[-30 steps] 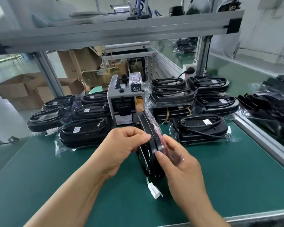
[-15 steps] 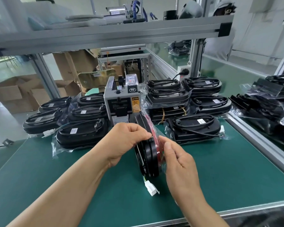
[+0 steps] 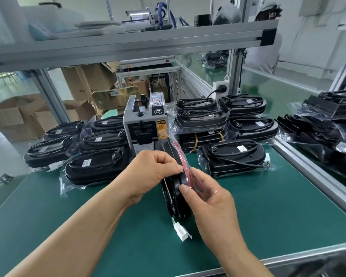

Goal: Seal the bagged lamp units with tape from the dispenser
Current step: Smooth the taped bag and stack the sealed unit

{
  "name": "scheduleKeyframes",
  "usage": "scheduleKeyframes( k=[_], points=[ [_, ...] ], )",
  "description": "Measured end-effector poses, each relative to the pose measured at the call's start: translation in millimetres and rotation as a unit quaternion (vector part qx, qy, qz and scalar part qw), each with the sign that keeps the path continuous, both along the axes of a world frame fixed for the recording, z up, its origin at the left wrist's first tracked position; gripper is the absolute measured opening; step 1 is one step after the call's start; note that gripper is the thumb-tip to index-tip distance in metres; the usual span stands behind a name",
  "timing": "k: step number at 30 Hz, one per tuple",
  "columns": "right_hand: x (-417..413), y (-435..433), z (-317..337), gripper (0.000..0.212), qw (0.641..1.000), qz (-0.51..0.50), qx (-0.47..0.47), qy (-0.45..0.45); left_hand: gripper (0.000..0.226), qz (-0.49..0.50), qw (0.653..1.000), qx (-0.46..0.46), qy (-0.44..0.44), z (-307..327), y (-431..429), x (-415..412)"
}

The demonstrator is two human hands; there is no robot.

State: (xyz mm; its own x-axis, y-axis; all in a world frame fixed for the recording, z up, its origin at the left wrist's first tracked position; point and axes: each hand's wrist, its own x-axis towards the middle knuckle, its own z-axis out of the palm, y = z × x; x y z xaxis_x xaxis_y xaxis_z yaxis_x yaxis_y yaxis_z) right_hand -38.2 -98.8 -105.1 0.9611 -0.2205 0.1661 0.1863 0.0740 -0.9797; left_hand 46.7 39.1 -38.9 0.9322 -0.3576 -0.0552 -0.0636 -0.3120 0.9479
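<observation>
Far left, beyond the table (image 3: 277,212), stand cardboard boxes (image 3: 14,118). On the table's left side lies a pile of bagged lamp units (image 3: 96,166), black and flat in clear plastic. Just right of them, at the far middle, stands the grey tape dispenser (image 3: 146,128) with a yellow caution label on its front.

Near it, the left hand (image 3: 150,174) has its fingers curled, pinching the upper edge of the held lamp unit (image 3: 175,198). This bagged unit stands on edge on the table, running from the dispenser's foot toward the viewer, red face to the right. A white connector (image 3: 181,232) hangs from its near end on thin wires.

The right hand (image 3: 210,200) grips the same unit, thumb on the edge and fingers wrapped behind the red side.

To the right lie more stacked units (image 3: 236,156), and a further heap (image 3: 323,124) past the aluminium rail (image 3: 311,176).
</observation>
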Motion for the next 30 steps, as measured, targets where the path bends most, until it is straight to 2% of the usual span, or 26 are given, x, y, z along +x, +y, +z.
scheduleKeyframes(
  k=[8, 16, 20, 24, 30],
  points=[
    [0.1, 0.3, -0.6, 0.038, 1.000, 0.000, 0.012, 0.000, 0.012, 0.010, 0.999, 0.009, -0.035, -6.8, 1.5, 1.4],
    [0.3, 0.8, -3.2, 0.036, 1.000, 0.005, 0.005, -0.015, 0.012, 0.020, 0.996, 0.036, -0.073, -8.1, 0.3, 0.8],
    [0.3, 0.3, -3.2, 0.037, 1.000, 0.008, 0.012, -0.017, 0.018, 0.033, 0.995, 0.062, -0.065, -7.1, 2.3, 5.0],
    [0.4, 0.2, -3.8, 0.036, 1.000, 0.006, 0.014, -0.017, 0.031, 0.073, 0.997, 0.030, -0.007, -10.6, -1.6, 6.0],
    [1.3, 1.0, -3.8, 0.038, 1.000, 0.007, 0.016, -0.013, 0.025, 0.135, 0.990, -0.028, 0.006, -14.5, -12.0, 5.3]
  ],
)
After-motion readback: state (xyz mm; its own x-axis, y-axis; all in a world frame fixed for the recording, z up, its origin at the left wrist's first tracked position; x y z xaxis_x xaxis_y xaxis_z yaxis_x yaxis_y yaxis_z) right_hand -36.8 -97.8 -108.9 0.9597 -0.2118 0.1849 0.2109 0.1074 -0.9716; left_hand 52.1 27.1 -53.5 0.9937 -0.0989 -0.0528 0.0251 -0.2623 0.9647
